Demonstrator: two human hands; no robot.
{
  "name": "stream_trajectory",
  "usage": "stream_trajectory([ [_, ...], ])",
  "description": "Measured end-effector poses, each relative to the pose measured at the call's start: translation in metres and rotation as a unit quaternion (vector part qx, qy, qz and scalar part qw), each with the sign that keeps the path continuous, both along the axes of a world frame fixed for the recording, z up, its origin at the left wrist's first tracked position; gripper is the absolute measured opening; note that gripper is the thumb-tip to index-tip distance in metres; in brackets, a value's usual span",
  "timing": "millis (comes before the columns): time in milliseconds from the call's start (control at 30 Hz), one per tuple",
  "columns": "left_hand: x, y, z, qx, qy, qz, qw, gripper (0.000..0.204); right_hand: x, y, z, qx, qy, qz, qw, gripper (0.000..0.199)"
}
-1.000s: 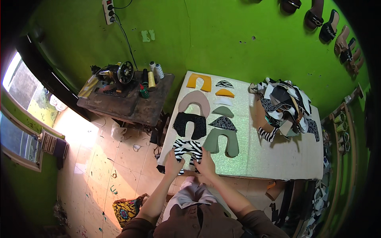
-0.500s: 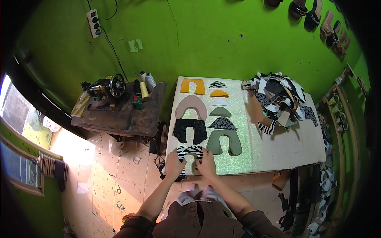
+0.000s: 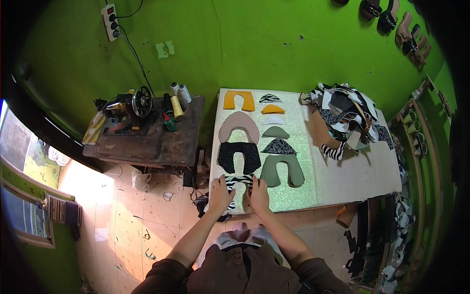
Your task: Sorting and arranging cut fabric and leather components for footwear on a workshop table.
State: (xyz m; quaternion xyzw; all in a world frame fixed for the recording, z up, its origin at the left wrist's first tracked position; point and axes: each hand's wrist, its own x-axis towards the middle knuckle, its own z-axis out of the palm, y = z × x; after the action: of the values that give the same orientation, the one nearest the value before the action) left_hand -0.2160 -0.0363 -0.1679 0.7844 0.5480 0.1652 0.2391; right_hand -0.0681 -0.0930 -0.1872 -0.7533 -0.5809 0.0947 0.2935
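I see both hands flat and fingers spread, pressing on the zebra-striped cutout (image 3: 238, 182) at the near edge of the tabletop (image 3: 352, 171). Left hand (image 3: 220, 194) covers its left leg, right hand (image 3: 258, 193) its right leg; nothing pinched.

Just beyond it sits a black speckled U-shaped piece (image 3: 238, 156), then a beige one (image 3: 238, 126), then an orange one (image 3: 238, 99) at the far edge. To the right, an olive green U-shaped piece (image 3: 282, 171) heads a column of small wedge pieces (image 3: 275, 132) in patterned, grey, white and orange.

A pile of mixed fabric scraps (image 3: 345, 117) sits far right on the tabletop.

Left of the tabletop, a dark side table (image 3: 161, 147) carries a black sewing machine (image 3: 127, 108) and thread cones (image 3: 177, 95). A white power strip (image 3: 111, 20) hangs on the green wall. No readable labels or packages at this resolution.
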Motion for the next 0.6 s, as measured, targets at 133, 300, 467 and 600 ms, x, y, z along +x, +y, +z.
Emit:
stream_trajectory([
  [133,0.001,-0.001,-0.004,0.008,-0.006,-0.005,1.0,0.067,0.002,0.0,0.0,-0.011,-0.009,-0.003,1.0,0.058],
  [300,0.0,-0.001,-0.002,0.025,0.02,-0.02,0.999,0.067,-0.001,-0.003,0.011,0.014,-0.034,-0.001,0.999,0.052],
  [467,0.002,0.002,0.005,0.074,0.068,-0.035,0.994,0.065,0.005,-0.003,0.003,0.086,-0.15,0.039,0.984,0.047],
  [600,0.003,0.011,-0.001,0.162,0.068,-0.09,0.98,0.063,0.01,0.01,0.006,0.053,-0.152,0.062,0.985,0.042],
])
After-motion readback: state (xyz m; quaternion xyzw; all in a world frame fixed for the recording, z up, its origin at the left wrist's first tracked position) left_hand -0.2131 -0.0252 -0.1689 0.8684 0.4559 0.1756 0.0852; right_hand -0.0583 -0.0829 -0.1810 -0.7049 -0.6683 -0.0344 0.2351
